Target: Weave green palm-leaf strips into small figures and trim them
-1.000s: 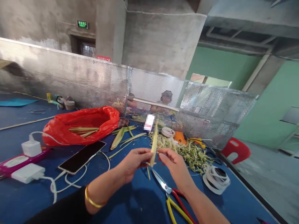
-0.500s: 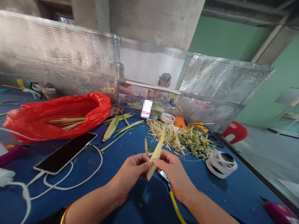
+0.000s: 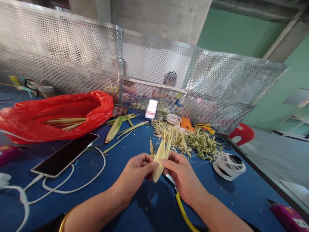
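Pinching husk [image 3: 160,154]: left hand [image 3: 135,172], right hand [image 3: 183,172] thumbs atop, fingers probably beneath.

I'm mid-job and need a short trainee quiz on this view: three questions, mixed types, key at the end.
1. The left hand and right hand are holding: A) the phone, B) a pale husk, C) the white roll.
2. True or false: pale stalks lie inside the red bag.
3. Fill in: the tool handle showing beside the right forearm is ____ in color.

Key: 1 B; 2 true; 3 yellow.
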A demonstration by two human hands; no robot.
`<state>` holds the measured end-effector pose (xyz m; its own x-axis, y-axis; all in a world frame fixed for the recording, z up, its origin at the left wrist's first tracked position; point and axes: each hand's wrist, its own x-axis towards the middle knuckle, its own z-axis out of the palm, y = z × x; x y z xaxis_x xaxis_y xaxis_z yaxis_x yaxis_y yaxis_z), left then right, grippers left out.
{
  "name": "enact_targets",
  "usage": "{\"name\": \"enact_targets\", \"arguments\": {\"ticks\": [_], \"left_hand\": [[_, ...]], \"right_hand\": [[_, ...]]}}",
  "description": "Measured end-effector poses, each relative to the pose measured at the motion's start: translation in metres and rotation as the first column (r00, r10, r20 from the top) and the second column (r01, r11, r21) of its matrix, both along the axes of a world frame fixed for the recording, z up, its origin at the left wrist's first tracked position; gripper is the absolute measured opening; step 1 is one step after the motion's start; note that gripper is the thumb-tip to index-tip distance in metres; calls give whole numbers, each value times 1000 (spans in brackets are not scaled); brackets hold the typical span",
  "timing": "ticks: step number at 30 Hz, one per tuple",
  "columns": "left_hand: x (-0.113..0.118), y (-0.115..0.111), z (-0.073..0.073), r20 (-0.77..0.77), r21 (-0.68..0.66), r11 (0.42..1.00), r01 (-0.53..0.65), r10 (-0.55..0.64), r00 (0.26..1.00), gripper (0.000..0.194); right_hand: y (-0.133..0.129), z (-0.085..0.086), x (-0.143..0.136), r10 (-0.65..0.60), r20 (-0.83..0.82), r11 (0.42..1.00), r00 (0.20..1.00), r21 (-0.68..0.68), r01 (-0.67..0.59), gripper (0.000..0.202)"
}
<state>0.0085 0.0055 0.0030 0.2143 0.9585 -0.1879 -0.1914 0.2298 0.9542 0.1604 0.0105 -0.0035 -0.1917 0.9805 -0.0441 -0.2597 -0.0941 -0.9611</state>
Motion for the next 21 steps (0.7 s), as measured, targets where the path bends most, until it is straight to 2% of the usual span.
{"name": "enact_targets", "arguments": {"ticks": [7, 14, 18, 21], "left_hand": [[0, 0, -2, 23, -16, 1000, 4, -4, 1000, 27], [0, -1, 0, 12, 8, 1000, 15, -16, 1000, 25], [-1, -2, -1, 4, 10, 1000, -10, 10, 1000, 25], [-1, -1, -1, 21, 11, 1000, -17, 17, 1000, 25]], "right_hand": [[2, 2, 0, 14, -56, 1000, 998, -25, -15, 7], [1, 3, 0, -6, -30, 1000, 1000, -26, 5, 9], [-1, 6, -1, -32, -58, 999, 998, -41, 30, 13], [-2, 9, -3, -81, -18, 996, 997, -36, 81, 12]]}}
